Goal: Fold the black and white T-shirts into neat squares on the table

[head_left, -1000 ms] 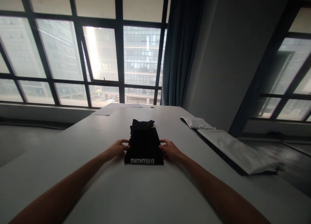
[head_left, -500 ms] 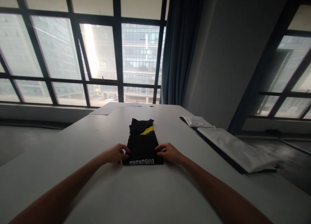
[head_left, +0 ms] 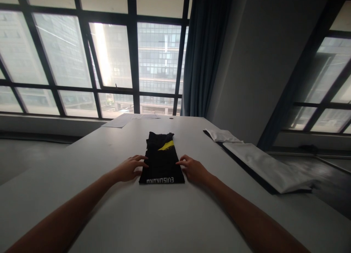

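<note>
A folded black cloth (head_left: 162, 165) with a yellow patch near its far end and pale lettering along its near edge lies flat on the white table (head_left: 170, 216). My left hand (head_left: 131, 168) rests at the cloth's left edge, its fingers apart and the fingertips touching the fabric. At the right edge is my right hand (head_left: 192, 168), fingers slightly spread, with the fingertips on the side of the cloth. Neither hand grips the fabric.
Along the table's right side lie a light grey cloth (head_left: 263, 165) and a smaller white one (head_left: 223, 135), with black material under them. Papers (head_left: 117, 122) lie at the far left corner. Beyond stand windows and a blue curtain (head_left: 201, 59).
Both hands have let go of the cloth's near side edges and moved slightly farther up along them. The left fingers have spread over the left edge. The view has shifted slightly.
</note>
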{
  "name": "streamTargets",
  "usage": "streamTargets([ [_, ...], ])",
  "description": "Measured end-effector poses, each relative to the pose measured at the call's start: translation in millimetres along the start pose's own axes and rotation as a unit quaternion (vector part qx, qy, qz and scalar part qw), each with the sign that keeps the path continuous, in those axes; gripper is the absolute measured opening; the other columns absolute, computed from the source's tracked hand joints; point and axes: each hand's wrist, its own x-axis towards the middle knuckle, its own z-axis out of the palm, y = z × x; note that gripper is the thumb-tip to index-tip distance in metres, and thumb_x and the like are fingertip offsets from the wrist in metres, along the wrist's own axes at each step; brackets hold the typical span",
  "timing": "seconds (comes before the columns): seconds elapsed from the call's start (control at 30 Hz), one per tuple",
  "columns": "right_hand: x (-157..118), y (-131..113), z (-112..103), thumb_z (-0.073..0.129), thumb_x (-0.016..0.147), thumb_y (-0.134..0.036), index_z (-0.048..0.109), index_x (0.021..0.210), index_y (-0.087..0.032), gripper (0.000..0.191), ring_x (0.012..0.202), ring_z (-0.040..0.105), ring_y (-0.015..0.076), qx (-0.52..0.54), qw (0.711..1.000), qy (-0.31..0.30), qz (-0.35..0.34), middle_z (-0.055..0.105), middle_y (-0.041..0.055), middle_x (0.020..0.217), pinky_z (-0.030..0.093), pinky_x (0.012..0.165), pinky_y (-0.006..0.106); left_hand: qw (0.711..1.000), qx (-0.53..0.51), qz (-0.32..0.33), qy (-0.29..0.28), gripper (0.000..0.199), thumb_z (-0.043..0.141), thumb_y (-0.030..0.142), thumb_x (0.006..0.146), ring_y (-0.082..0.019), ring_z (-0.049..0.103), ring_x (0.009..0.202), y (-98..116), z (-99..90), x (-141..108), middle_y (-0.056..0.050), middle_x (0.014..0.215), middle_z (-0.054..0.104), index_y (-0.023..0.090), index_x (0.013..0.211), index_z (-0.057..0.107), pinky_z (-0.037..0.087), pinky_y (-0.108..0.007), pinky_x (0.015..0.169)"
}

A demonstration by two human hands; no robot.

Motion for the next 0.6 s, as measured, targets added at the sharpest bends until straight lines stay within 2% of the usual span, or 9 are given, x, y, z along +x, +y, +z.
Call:
streamTargets([
  [0.07,4.8,-0.1,5.4,0.054,0.088,-0.013,0.069,0.124,-0.023,0.040,0.106,0.062,0.0228,-0.017,0.999,0.017,-0.021,0.059,0.0101,0.131,0.051,0.089,0.035,0.999,0.014,0.029,0.023,0.031,0.053,0.022,0.087,-0.030,0.049,0.131,-3.7,10.5,6.7,-0.007,0.143,0.056,0.026,0.111,0.073,0.037,-0.051,0.111],
  [0.17,11.7,-2.1,10.8,0.052,0.089,-0.011,0.074,0.112,-0.021,0.033,0.111,0.059,0.0240,-0.035,0.997,0.039,-0.052,0.061,0.0117,0.128,0.048,0.094,0.039,0.997,0.008,0.064,0.051,0.030,0.047,0.021,0.091,-0.025,0.058,0.121,-6.5,20.1,15.5,-0.008,0.127,0.068,0.024,0.104,0.074,0.038,-0.046,0.111],
  [0.3,11.8,-4.6,0.2,0.053,0.087,-0.009,0.074,0.099,-0.018,0.026,0.115,0.057,0.0262,-0.019,0.995,0.065,-0.080,0.066,0.0115,0.123,0.043,0.099,0.045,0.996,-0.020,0.063,0.059,0.031,0.046,0.026,0.093,-0.022,0.066,0.105,-2.0,12.9,17.4,-0.007,0.112,0.075,0.024,0.108,0.073,0.047,-0.038,0.099],
  [0.4,0.3,-9.7,-23.8,0.051,0.083,-0.003,0.073,0.098,-0.018,0.030,0.117,0.058,0.0250,0.060,0.992,0.058,-0.094,0.069,0.0101,0.118,0.040,0.104,0.045,0.994,-0.085,0.056,0.024,0.032,0.047,0.033,0.094,-0.020,0.069,0.084,8.5,-1.0,9.9,-0.005,0.097,0.077,0.024,0.109,0.073,0.053,-0.032,0.082],
  [0.47,-10.1,-14.8,-41.7,0.051,0.084,-0.007,0.073,0.096,-0.018,0.028,0.109,0.062,0.0229,0.141,0.985,0.015,-0.097,0.072,0.0079,0.110,0.042,0.103,0.042,0.987,-0.151,0.060,0.001,0.035,0.048,0.042,0.094,-0.019,0.069,0.076,17.3,-9.3,3.8,-0.005,0.088,0.076,0.022,0.104,0.074,0.053,-0.030,0.074],
  [0.53,-17.0,-19.6,-54.9,0.056,0.087,-0.019,0.073,0.092,-0.018,0.018,0.095,0.066,0.0213,0.251,0.961,-0.053,-0.099,0.074,0.0056,0.099,0.048,0.095,0.039,0.974,-0.220,0.062,-0.004,0.041,0.053,0.053,0.090,-0.021,0.069,0.077,25.3,-14.9,0.1,-0.006,0.082,0.076,0.019,0.097,0.076,0.054,-0.030,0.072],
  [0.6,-16.5,-22.1,-58.9,0.062,0.086,-0.037,0.072,0.089,-0.016,0.024,0.086,0.066,0.0211,0.363,0.924,-0.079,-0.093,0.073,0.0048,0.090,0.053,0.085,0.037,0.956,-0.288,0.047,0.012,0.049,0.059,0.062,0.083,-0.024,0.069,0.079,30.8,-17.0,1.0,-0.007,0.079,0.075,0.016,0.092,0.075,0.055,-0.033,0.072],
])
